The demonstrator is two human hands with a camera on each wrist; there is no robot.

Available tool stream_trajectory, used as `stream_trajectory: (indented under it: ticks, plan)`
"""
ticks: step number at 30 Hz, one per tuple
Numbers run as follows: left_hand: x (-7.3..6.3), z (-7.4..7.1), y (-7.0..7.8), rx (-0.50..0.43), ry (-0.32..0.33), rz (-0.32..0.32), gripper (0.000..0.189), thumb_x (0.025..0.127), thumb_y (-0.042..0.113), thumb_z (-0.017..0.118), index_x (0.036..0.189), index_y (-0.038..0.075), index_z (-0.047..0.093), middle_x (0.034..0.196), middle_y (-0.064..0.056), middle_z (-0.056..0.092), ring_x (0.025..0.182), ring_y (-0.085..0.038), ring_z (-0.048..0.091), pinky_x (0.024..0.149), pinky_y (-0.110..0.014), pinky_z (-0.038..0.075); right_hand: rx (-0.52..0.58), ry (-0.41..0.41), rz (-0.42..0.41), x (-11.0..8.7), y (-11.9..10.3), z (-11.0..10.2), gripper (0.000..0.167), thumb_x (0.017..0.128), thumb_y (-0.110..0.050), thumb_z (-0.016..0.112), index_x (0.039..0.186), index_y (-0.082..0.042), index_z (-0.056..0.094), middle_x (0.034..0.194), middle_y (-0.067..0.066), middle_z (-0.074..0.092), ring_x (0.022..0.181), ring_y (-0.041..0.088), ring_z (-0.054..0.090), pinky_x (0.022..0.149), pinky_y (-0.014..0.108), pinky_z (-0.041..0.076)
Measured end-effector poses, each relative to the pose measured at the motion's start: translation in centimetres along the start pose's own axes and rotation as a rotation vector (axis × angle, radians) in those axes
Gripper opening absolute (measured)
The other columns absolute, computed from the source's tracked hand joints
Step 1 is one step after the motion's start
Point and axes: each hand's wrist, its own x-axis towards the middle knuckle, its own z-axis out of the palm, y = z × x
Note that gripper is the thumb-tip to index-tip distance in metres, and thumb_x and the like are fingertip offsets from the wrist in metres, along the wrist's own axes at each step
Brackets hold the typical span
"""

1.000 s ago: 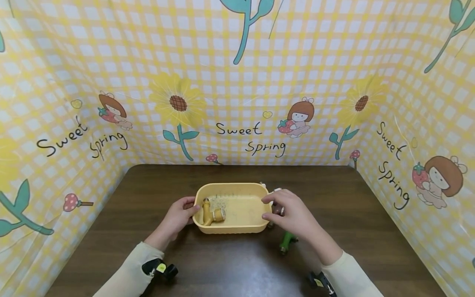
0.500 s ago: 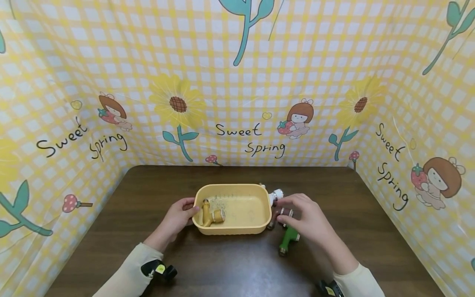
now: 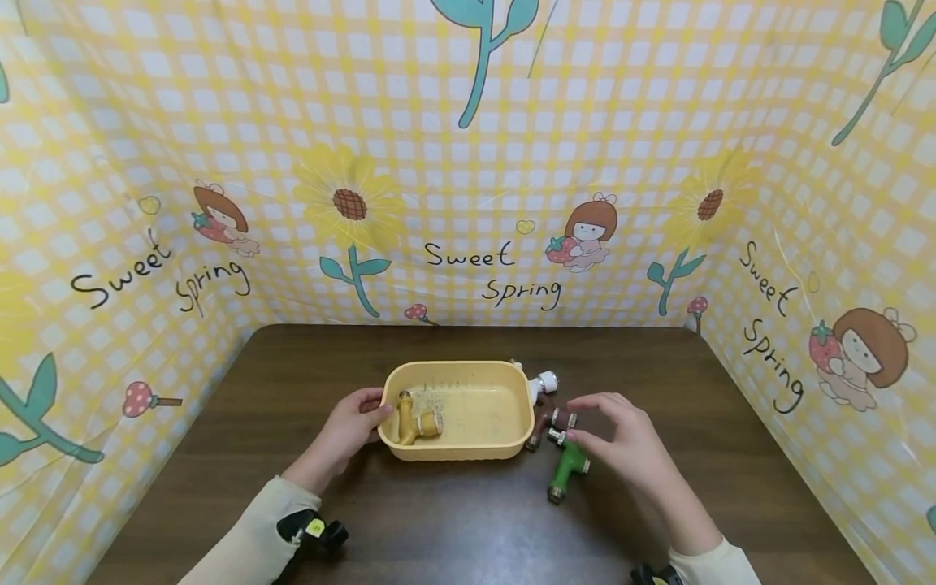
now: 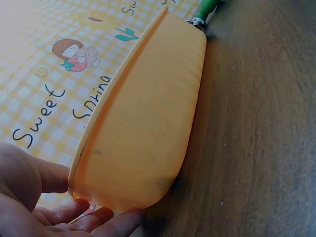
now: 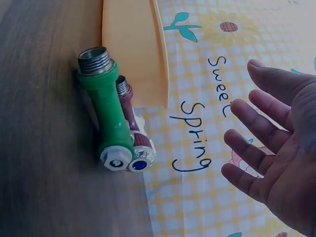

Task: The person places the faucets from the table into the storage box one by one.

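Observation:
My left hand [image 3: 356, 431] holds the left end of a pale yellow plastic tub [image 3: 468, 452], its thumb at the rim and its fingers against the outer wall [image 4: 133, 123]. Inside the tub, toward the left, lies a mustard-yellow pipe fitting [image 3: 406, 422]. My right hand [image 3: 621, 435] hovers to the right of the tub, fingers spread and holding nothing. Nearest to it are a green pipe fitting [image 3: 567, 471] with a threaded metal end and a maroon pipe fitting [image 3: 543, 422]. In the right wrist view, the green fitting [image 5: 108, 111] stands in front of the maroon one and partly hides it.
A white fitting [image 3: 544, 383] sticks out behind the tub's right end, partly hidden. The dark wooden table [image 3: 439, 528] bears everything. A yellow checked cloth [image 3: 468, 203] encloses its back and sides.
My right hand has drawn away from the tub's right end, moving right, so the white, maroon and green fittings show more fully. My left hand has stayed on the tub.

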Motion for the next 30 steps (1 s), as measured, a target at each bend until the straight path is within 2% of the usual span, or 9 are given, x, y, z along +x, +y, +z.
stream_trajectory:
  ticks: [11, 21, 30]
  plan:
    - [-0.1, 0.0, 0.1, -0.001, -0.002, 0.004, 0.044, 0.106, 0.009, 0.055, 0.146, -0.006, 0.045, 0.14, -0.029, 0.055, 0.12, -0.034, 0.062, 0.091, -0.044, 0.06, -0.029, -0.001, 0.054, -0.9, 1.8, 0.6, 0.037, 0.08, -0.02, 0.089, 0.114, -0.018, 0.075, 0.111, -0.009, 0.073, 0.113, 0.017, 0.063, 0.098, 0.047, 0.051]
    - [-0.3, -0.1, 0.1, -0.007, 0.004, -0.003, 0.046, 0.106, 0.008, 0.055, 0.147, -0.007, 0.043, 0.141, -0.03, 0.054, 0.122, -0.036, 0.061, 0.089, -0.041, 0.061, -0.082, -0.038, 0.076, -1.5, 3.0, 1.3, 0.037, 0.08, -0.023, 0.089, 0.113, -0.015, 0.074, 0.113, -0.007, 0.074, 0.114, 0.023, 0.064, 0.098, 0.051, 0.051]
    - [0.0, 0.0, 0.0, 0.013, 0.017, -0.019, 0.045, 0.106, 0.011, 0.056, 0.147, -0.003, 0.045, 0.142, -0.028, 0.055, 0.121, -0.034, 0.061, 0.085, -0.036, 0.061, -0.113, -0.1, 0.124, -1.8, 4.2, 1.9, 0.037, 0.081, -0.026, 0.089, 0.114, -0.015, 0.075, 0.113, -0.006, 0.074, 0.113, 0.025, 0.064, 0.099, 0.051, 0.051]
